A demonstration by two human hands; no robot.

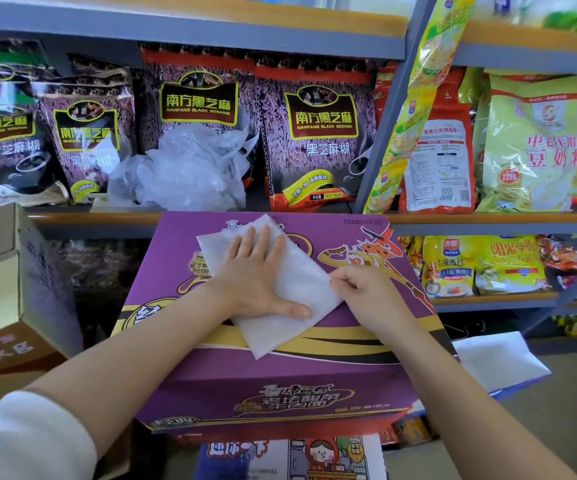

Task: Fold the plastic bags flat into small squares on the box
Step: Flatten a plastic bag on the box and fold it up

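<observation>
White plastic bag (301,289) lies folded on the purple box (245,375); my left hand (256,275) presses it flat, fingers straight; my right hand (360,289) pinches its right edge.

Bright, even indoor light with soft, faint shadows. Colours look vivid and saturated. The centre is fairly sharp: print on the purple box (280,382) is readable. Wide-angle distortion bends the shelf (190,29) rails and uprights near the edges. The packets (6,133) at far left and the sleeve (27,441) at lower left look smeared and soft.
</observation>
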